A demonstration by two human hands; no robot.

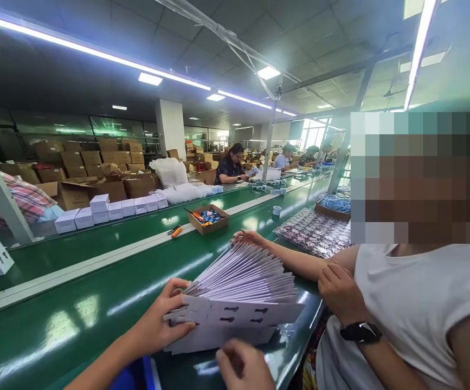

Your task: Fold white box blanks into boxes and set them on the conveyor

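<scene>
My left hand [167, 317] grips the near left end of a fanned stack of flattened white cartons [238, 276], thumb on the front carton and fingers behind. Dark printed pictures mark the front carton. Just below the stack, at the bottom of the view, my right hand [246, 364] is loosely curled, with its thumb apart from the fingers and nothing visible in it. At the far end of the stack is the hand [249, 238] of a co-worker seated at the right; whether it holds the cartons I cannot tell.
A green work surface [113, 303] has a pale strip along it. On it are a cardboard tray [209, 219] of small parts, an orange-handled tool [176, 232] and a patterned stack [318, 232]. White boxes [115, 210] line the far side. A blue bin [137, 374] is below my left arm.
</scene>
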